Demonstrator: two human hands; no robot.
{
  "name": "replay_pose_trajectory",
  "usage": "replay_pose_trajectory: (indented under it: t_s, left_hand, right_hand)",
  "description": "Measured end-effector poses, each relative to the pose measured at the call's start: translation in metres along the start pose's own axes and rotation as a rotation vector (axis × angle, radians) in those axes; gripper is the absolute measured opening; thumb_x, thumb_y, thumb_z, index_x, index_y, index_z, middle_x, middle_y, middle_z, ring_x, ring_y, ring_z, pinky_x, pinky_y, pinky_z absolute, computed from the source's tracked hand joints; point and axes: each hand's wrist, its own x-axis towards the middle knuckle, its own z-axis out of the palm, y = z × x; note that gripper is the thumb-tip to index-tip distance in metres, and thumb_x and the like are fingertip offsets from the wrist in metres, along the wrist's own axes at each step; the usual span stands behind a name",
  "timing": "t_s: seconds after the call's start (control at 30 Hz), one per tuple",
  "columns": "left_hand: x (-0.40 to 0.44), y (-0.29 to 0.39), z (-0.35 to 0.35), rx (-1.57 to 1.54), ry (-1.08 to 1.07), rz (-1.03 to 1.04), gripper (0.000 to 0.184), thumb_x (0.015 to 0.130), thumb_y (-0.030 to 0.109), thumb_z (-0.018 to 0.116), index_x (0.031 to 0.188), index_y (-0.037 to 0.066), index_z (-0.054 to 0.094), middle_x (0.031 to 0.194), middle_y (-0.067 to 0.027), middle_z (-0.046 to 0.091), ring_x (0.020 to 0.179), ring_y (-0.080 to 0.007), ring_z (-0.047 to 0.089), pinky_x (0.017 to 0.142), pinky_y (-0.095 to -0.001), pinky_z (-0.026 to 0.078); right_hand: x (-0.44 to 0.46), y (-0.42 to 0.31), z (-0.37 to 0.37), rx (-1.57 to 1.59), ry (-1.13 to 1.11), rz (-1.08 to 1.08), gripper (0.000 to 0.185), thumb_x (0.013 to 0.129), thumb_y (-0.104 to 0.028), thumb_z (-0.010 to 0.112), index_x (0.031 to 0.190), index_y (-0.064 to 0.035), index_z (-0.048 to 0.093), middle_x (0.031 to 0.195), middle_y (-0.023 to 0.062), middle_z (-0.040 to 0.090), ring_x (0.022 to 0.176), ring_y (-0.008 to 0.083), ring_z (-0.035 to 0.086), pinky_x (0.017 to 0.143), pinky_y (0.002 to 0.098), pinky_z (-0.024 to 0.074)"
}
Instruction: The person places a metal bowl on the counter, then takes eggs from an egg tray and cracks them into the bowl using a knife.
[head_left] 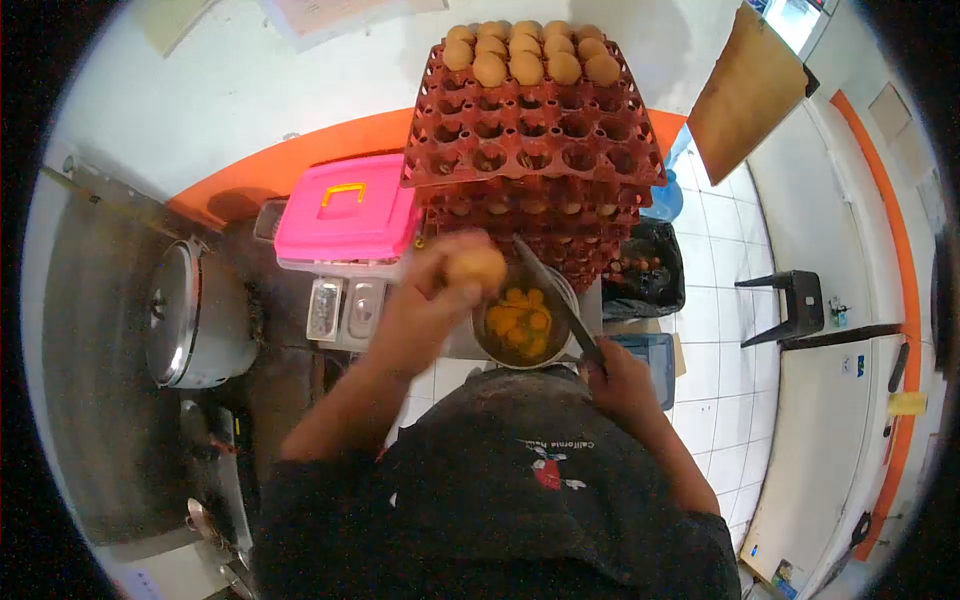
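Observation:
My left hand is closed around a brown egg, a little blurred, held up at the left of the pot's rim. In my right hand is the dark handle of a knife, whose blade slants up and left across the pot. Below the blade, the round metal pot contains several cracked eggs with whole yellow yolks. Right behind the pot rises a tall stack of red egg trays. Several brown eggs fill the back rows of the top tray; its front rows hold none.
A pink-lidded plastic box stands left of the trays, with small clear containers before it. Farther left is a large lidded pot. On the right are a black-lined bin, a blue-grey crate and a black stool.

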Motion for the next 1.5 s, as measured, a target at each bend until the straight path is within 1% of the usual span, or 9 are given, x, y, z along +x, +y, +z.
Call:
replay_pose_trajectory:
  t_s: [0.07, 0.17, 0.7, 0.8, 0.9, 1.0, 1.1, 1.3, 1.5]
  left_hand:
    - [-0.013, -0.030, 0.015, -0.182, 0.019, -0.280, 0.047, 0.102, 0.004, 0.062, 0.148, 0.002, 0.053, 0.135, -0.0123, 0.065, 0.122, -0.0227, 0.068, 0.101, -0.0346, 0.059]
    - [-0.006, -0.066, 0.022, -0.108, 0.084, -0.313, 0.051, 0.103, 0.022, 0.072, 0.147, 0.004, 0.055, 0.133, -0.0112, 0.068, 0.115, -0.0242, 0.069, 0.102, -0.0397, 0.059]
    - [0.002, -0.082, 0.025, -0.148, 0.092, -0.258, 0.048, 0.103, 0.019, 0.071, 0.147, 0.004, 0.055, 0.133, -0.0118, 0.068, 0.115, -0.0228, 0.070, 0.100, -0.0377, 0.059]
    - [-0.001, -0.068, 0.028, 0.028, 0.104, -0.214, 0.050, 0.102, 0.026, 0.073, 0.144, 0.003, 0.059, 0.130, -0.0116, 0.070, 0.112, -0.0214, 0.070, 0.100, -0.0369, 0.059]
    - [0.001, -0.078, 0.019, 0.015, -0.026, -0.235, 0.042, 0.105, 0.013, 0.067, 0.143, -0.003, 0.059, 0.127, -0.0131, 0.070, 0.115, -0.0199, 0.070, 0.095, -0.0307, 0.059]
    - [-0.005, -0.087, 0.016, 0.155, -0.080, -0.276, 0.047, 0.100, 0.018, 0.073, 0.142, 0.000, 0.062, 0.127, -0.0146, 0.072, 0.115, -0.0223, 0.071, 0.097, -0.0338, 0.059]
    - [-0.007, -0.106, 0.009, 0.519, -0.121, -0.111, 0.056, 0.093, 0.025, 0.080, 0.142, 0.003, 0.063, 0.126, -0.0178, 0.073, 0.115, -0.0273, 0.073, 0.098, -0.0380, 0.058]
    - [-0.009, -0.107, 0.010, 0.389, -0.069, -0.139, 0.061, 0.087, 0.027, 0.082, 0.138, -0.002, 0.064, 0.121, -0.0230, 0.073, 0.115, -0.0325, 0.072, 0.098, -0.0421, 0.058]
    - [-0.002, -0.098, 0.016, 0.661, 0.030, 0.022, 0.057, 0.082, 0.025, 0.083, 0.129, -0.002, 0.069, 0.116, -0.0259, 0.074, 0.104, -0.0361, 0.075, 0.093, -0.0422, 0.060]
  right_hand:
    - [-0.001, 0.010, 0.014, -0.011, -0.005, -0.087, 0.043, 0.095, -0.016, 0.064, 0.137, -0.0091, 0.057, 0.114, 0.0236, 0.073, 0.093, 0.0459, 0.073, 0.076, 0.0562, 0.0616]
    - [0.001, -0.005, 0.011, -0.033, -0.063, -0.061, 0.037, 0.095, -0.016, 0.066, 0.131, -0.0062, 0.059, 0.109, 0.0232, 0.073, 0.094, 0.0462, 0.072, 0.079, 0.0563, 0.0582]
    - [0.018, -0.033, 0.006, -0.146, -0.201, 0.106, 0.040, 0.097, -0.016, 0.061, 0.134, -0.0034, 0.056, 0.113, 0.0260, 0.071, 0.103, 0.0487, 0.068, 0.084, 0.0596, 0.0543]
    - [0.019, -0.039, 0.002, -0.089, -0.130, 0.087, 0.043, 0.096, -0.018, 0.064, 0.135, -0.0018, 0.056, 0.113, 0.0266, 0.071, 0.102, 0.0481, 0.069, 0.084, 0.0575, 0.0548]
    - [0.023, -0.041, -0.003, 0.064, 0.061, -0.004, 0.046, 0.095, -0.022, 0.070, 0.133, 0.0002, 0.055, 0.109, 0.0262, 0.072, 0.099, 0.0476, 0.071, 0.085, 0.0544, 0.0554]
    - [0.045, -0.048, -0.007, 0.120, 0.163, -0.251, 0.054, 0.092, -0.028, 0.077, 0.131, 0.0016, 0.056, 0.106, 0.0248, 0.074, 0.097, 0.0471, 0.072, 0.086, 0.0505, 0.0560]
    - [0.059, -0.042, 0.006, 0.085, 0.074, -0.128, 0.062, 0.087, -0.032, 0.083, 0.131, 0.0018, 0.056, 0.105, 0.0239, 0.075, 0.101, 0.0462, 0.073, 0.087, 0.0494, 0.0563]
    - [0.068, -0.045, 0.011, 0.200, 0.055, -0.143, 0.066, 0.082, -0.027, 0.084, 0.135, -0.0005, 0.055, 0.106, 0.0225, 0.076, 0.101, 0.0420, 0.075, 0.085, 0.0469, 0.0578]
    - [0.075, -0.047, 0.020, 0.210, 0.078, -0.082, 0.062, 0.081, -0.021, 0.081, 0.133, -0.0010, 0.055, 0.104, 0.0226, 0.076, 0.096, 0.0428, 0.075, 0.080, 0.0469, 0.0582]
